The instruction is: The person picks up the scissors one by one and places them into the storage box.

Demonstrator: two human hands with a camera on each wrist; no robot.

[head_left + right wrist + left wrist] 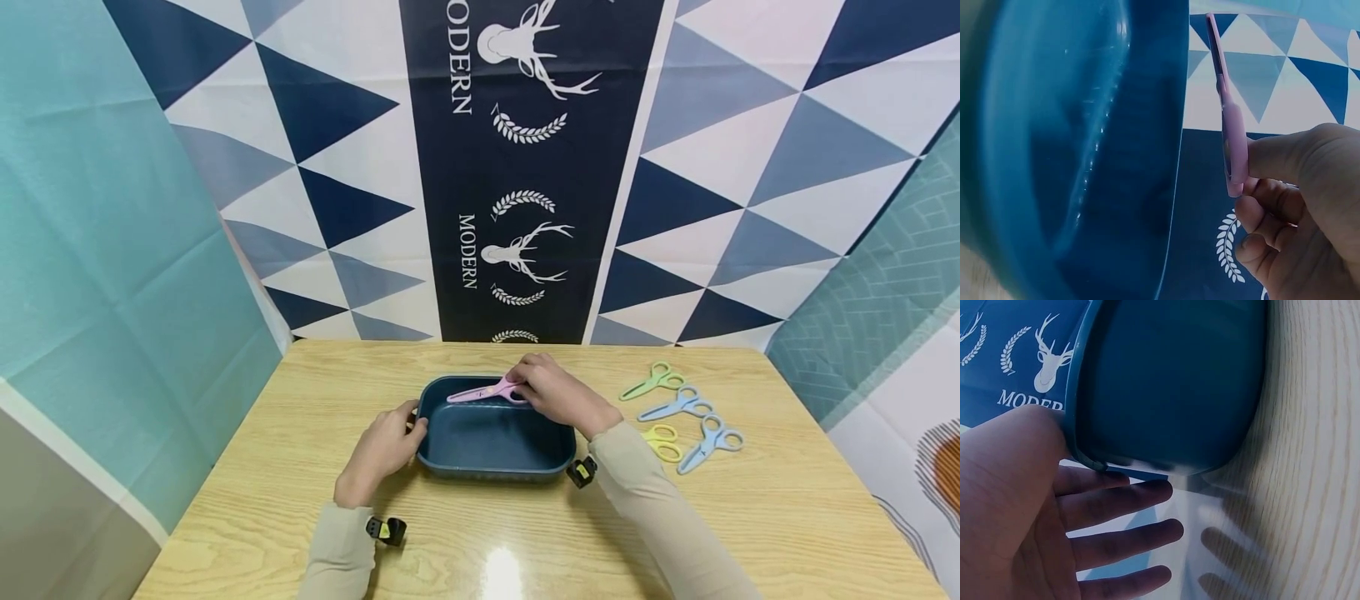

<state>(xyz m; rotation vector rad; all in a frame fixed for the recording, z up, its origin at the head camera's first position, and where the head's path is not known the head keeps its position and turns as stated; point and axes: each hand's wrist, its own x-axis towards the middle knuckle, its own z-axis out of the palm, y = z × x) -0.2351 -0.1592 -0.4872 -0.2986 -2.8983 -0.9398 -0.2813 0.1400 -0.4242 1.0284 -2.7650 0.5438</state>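
Note:
My right hand (558, 392) pinches the handle end of pink scissors (480, 391) between thumb and fingers. In the head view the blades point left over the far side of a dark blue rectangular bin (495, 475). The right wrist view shows the scissors (1233, 137) edge-on, apart from the bin wall (1172, 144). My left hand (384, 446) holds the bin's left end. Its thumb goes over the rim in the left wrist view, and the fingers (1129, 503) spread along the outside, their tips below the wall (1166, 394). The thumb tip is hidden there.
Right of the bin lie green scissors (651, 382), blue scissors (677, 405), more blue scissors (708, 446) and yellow scissors (663, 443), the last partly hidden by the right sleeve. The wooden table (300, 433) meets a patterned cloth (360, 275) at its back edge.

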